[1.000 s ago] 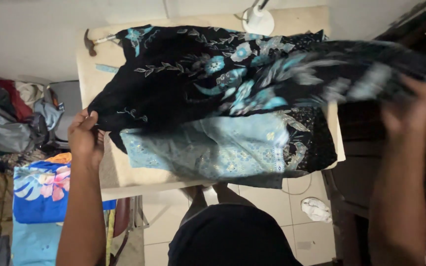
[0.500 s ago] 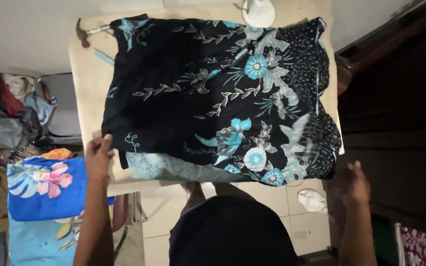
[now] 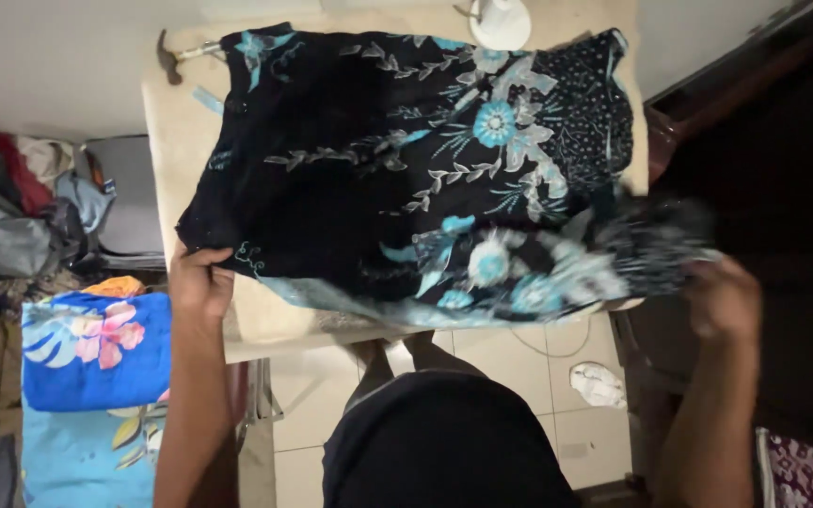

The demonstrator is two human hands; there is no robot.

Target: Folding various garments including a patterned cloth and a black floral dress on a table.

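A black cloth with blue and white flowers [image 3: 397,160] lies spread over a beige padded table [image 3: 176,122]. My left hand [image 3: 201,282] grips its near left corner at the table's front edge. My right hand [image 3: 725,299] holds the near right corner, lifted off the table and blurred with motion. A pale blue layer of the cloth shows under the lifted front edge.
A hammer [image 3: 181,55] lies at the table's far left corner and a white lamp base [image 3: 499,21] stands at the far edge. Blue flowered folded fabric [image 3: 96,348] and a heap of clothes [image 3: 11,207] sit to the left. A white rag [image 3: 598,384] lies on the tiled floor. Dark furniture stands at right.
The cloth was laid flat and my right hand let it go; now both hands grip its near corners again, and the right one has lifted its corner.
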